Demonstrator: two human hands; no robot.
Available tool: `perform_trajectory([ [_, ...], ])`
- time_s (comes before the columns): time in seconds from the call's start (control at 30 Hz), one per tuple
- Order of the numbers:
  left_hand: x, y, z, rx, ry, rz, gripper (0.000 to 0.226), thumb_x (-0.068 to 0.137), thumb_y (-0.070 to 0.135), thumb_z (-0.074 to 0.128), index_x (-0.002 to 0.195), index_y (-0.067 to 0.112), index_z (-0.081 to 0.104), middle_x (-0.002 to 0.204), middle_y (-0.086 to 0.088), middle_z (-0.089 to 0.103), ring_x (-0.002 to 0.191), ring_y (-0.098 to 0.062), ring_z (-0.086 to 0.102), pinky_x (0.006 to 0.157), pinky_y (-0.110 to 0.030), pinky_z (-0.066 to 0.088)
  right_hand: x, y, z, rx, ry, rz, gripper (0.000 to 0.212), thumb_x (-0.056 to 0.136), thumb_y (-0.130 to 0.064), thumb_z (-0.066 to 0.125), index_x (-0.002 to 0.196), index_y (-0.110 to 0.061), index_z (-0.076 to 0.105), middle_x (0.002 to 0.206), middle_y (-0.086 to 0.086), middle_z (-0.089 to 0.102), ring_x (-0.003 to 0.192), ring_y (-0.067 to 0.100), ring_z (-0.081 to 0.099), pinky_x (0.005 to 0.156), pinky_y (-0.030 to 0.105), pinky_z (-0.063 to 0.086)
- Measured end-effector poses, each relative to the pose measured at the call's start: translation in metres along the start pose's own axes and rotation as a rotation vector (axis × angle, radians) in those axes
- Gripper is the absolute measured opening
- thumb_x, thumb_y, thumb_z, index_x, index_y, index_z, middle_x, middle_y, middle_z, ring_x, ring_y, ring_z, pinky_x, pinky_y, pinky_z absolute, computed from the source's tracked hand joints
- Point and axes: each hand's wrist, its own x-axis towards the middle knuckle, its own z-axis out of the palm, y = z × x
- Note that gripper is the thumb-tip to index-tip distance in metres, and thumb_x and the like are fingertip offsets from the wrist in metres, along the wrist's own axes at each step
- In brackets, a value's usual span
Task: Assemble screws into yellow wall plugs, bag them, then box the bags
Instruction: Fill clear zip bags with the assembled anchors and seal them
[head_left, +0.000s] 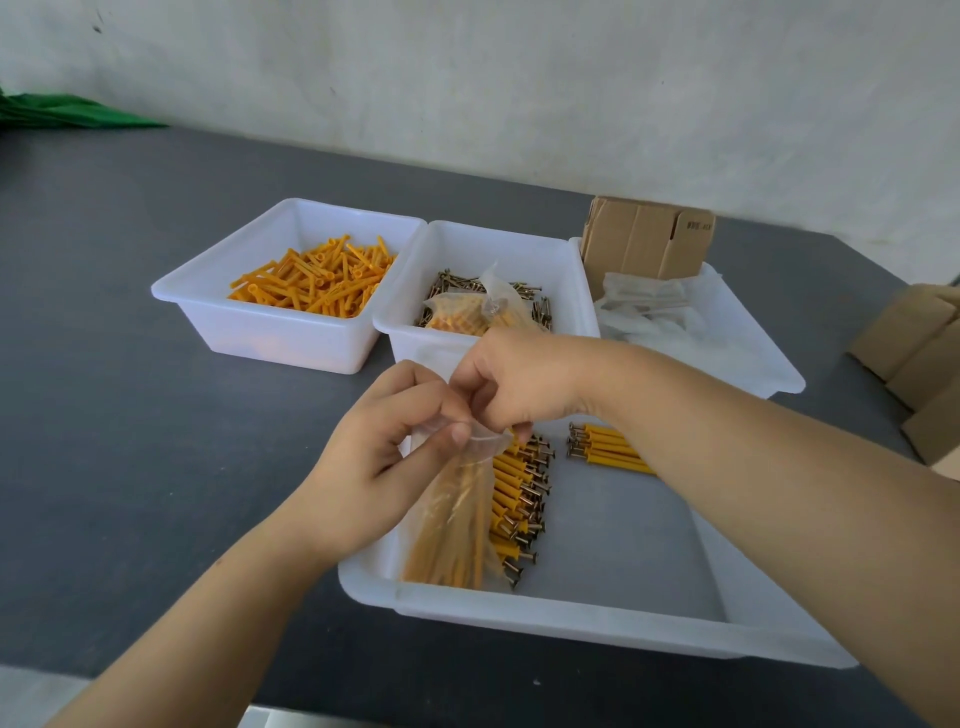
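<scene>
A clear plastic bag (457, 514) filled with yellow plugs hangs over the near white tray (545, 616). My left hand (384, 447) pinches the bag's mouth from the left, and my right hand (511, 382) pinches it from the right. Behind the bag, a row of assembled plugs with screws (522, 499) lies in the tray, and a smaller bundle (605, 447) lies farther right. Another filled bag (467, 312) rests on the screws in the middle bin (488, 244).
A white bin of loose yellow plugs (317, 280) stands at the back left. At the back right, a bin (748, 343) holds empty clear bags and flat cardboard boxes (644, 239). More cardboard boxes (919, 353) sit at the right edge. Green cloth (67, 111) lies far left.
</scene>
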Motion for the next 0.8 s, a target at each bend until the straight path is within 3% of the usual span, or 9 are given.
perform_trajectory([
  [0.07,0.0,-0.001,0.0,-0.001,-0.002,0.002,0.011,0.094,0.013,0.059,0.088,0.014,0.069,0.092,-0.006,0.056,0.091,-0.026,0.057,0.082,-0.042,0.049,0.001,0.001,0.006,-0.028,0.076,-0.017,0.036,0.08,0.003,0.062,0.078,-0.032,0.068,0.055,-0.019,0.062,0.05,-0.003,0.056,0.049,0.013,0.044],
  [0.13,-0.001,-0.001,0.001,0.0,0.004,-0.003,0.012,0.094,0.013,0.059,0.088,0.012,0.069,0.091,-0.007,0.055,0.09,-0.027,0.057,0.081,-0.044,0.049,0.0,0.001,0.01,-0.044,0.13,-0.045,0.033,0.08,-0.001,0.067,0.074,-0.033,0.068,0.057,-0.022,0.063,0.058,-0.008,0.058,0.053,0.009,0.044],
  [0.23,-0.001,0.0,0.001,-0.003,0.016,-0.013,0.012,0.094,0.013,0.058,0.086,0.012,0.067,0.091,-0.006,0.055,0.088,-0.025,0.057,0.079,-0.042,0.049,-0.005,0.01,0.006,0.059,0.367,-0.085,0.011,0.083,-0.015,0.078,0.08,-0.026,0.075,0.078,-0.014,0.074,0.077,0.0,0.069,0.073,0.02,0.056],
  [0.33,-0.002,0.001,0.001,-0.001,0.016,-0.017,0.012,0.094,0.013,0.057,0.086,0.013,0.066,0.091,-0.004,0.056,0.087,-0.025,0.057,0.079,-0.04,0.05,-0.015,0.031,0.002,0.104,0.665,0.016,0.004,0.088,-0.018,0.074,0.084,-0.017,0.074,0.076,-0.004,0.074,0.065,0.004,0.069,0.067,0.028,0.059],
  [0.43,-0.002,-0.001,0.0,0.002,0.013,-0.014,0.012,0.094,0.013,0.057,0.086,0.013,0.066,0.091,-0.004,0.056,0.088,-0.025,0.057,0.079,-0.041,0.05,-0.027,0.051,0.014,-0.098,0.444,0.183,0.004,0.086,-0.019,0.075,0.083,-0.018,0.072,0.073,-0.004,0.072,0.062,0.005,0.066,0.066,0.028,0.054],
  [0.53,-0.001,-0.002,0.0,0.003,0.01,-0.006,0.014,0.096,0.018,0.057,0.087,0.014,0.066,0.092,-0.004,0.057,0.088,-0.026,0.058,0.079,-0.041,0.05,-0.031,0.053,0.041,-0.169,0.22,0.204,0.023,0.076,-0.038,0.084,0.087,-0.021,0.072,0.077,-0.009,0.068,0.073,0.007,0.064,0.07,0.028,0.053],
  [0.63,-0.001,-0.002,0.0,0.0,0.011,-0.003,0.015,0.095,0.023,0.055,0.088,0.015,0.066,0.092,-0.003,0.056,0.089,-0.026,0.057,0.079,-0.039,0.05,-0.026,0.047,0.058,-0.234,0.27,0.136,0.035,0.07,-0.05,0.083,0.083,-0.021,0.069,0.076,-0.006,0.065,0.074,0.011,0.062,0.068,0.032,0.051],
  [0.73,-0.001,-0.001,0.001,0.003,0.012,-0.001,0.016,0.095,0.023,0.054,0.088,0.014,0.066,0.091,-0.003,0.056,0.088,-0.025,0.057,0.079,-0.038,0.05,-0.02,0.043,0.058,-0.295,0.245,0.137,0.036,0.071,-0.042,0.08,0.074,-0.007,0.068,0.07,0.009,0.064,0.063,0.019,0.057,0.058,0.033,0.046],
  [0.8,-0.001,-0.001,0.001,0.002,0.012,-0.008,0.015,0.094,0.021,0.055,0.087,0.013,0.066,0.091,-0.004,0.056,0.087,-0.024,0.057,0.079,-0.037,0.05,-0.019,0.039,0.058,-0.33,0.228,0.159,0.033,0.068,-0.031,0.077,0.062,-0.005,0.059,0.057,0.01,0.05,0.053,0.019,0.043,0.05,0.031,0.035],
])
